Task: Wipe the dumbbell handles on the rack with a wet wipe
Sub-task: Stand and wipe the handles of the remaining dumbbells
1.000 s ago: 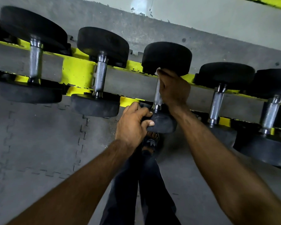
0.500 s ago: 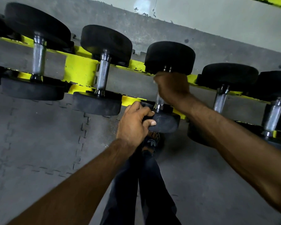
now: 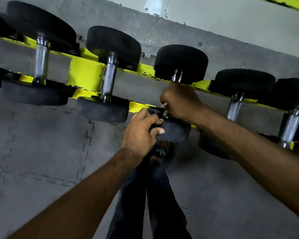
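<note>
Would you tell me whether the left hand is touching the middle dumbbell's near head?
Touching: the head view shows the left hand wrapped over the near head, thumb on its rim.

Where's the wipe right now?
Head view, centre: the wipe is bunched in the right hand around the middle dumbbell's handle, only a white scrap showing.

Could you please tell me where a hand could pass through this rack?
Free: the gap between the yellow rails, from the knurled chrome handle to the right hand. Crowded: the middle black rubber-headed dumbbell, held by it and the left hand.
</note>
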### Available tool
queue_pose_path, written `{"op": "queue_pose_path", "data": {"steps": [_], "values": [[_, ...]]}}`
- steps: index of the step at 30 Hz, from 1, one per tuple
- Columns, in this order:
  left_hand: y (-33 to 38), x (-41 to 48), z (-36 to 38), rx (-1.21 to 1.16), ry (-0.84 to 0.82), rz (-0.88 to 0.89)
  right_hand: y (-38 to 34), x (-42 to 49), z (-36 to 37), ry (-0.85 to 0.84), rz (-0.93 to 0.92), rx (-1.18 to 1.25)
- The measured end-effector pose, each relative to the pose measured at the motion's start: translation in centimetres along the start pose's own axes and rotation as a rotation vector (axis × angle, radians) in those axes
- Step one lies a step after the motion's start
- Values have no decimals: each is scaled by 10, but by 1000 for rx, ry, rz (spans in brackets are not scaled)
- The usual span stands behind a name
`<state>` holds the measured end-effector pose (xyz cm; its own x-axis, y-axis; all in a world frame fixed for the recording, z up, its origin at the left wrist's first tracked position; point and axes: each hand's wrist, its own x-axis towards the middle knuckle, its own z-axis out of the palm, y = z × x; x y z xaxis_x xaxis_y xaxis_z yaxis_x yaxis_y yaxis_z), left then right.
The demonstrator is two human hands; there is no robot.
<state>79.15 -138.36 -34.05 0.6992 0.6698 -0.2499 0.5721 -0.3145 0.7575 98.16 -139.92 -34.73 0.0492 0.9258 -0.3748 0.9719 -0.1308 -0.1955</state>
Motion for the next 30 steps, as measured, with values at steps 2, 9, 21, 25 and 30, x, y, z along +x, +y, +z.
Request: {"op": "queue_pose_path", "data": {"steps": [2,9,21,25,30], "values": [[1,-1,1,5,10,-5,13,-16,7,98,35,171],[-1,1,2,-13,-8,-16,8,-34,39,384,800,1014],[-4,2,3,-42,21,12,21,-21,44,111,1152,1707],[-4,0,2,-36,19,20,35,-17,40,-1,1025,1796],[-5,1,1,-39,-6,6,44,12,43,157,1025,2103]]}}
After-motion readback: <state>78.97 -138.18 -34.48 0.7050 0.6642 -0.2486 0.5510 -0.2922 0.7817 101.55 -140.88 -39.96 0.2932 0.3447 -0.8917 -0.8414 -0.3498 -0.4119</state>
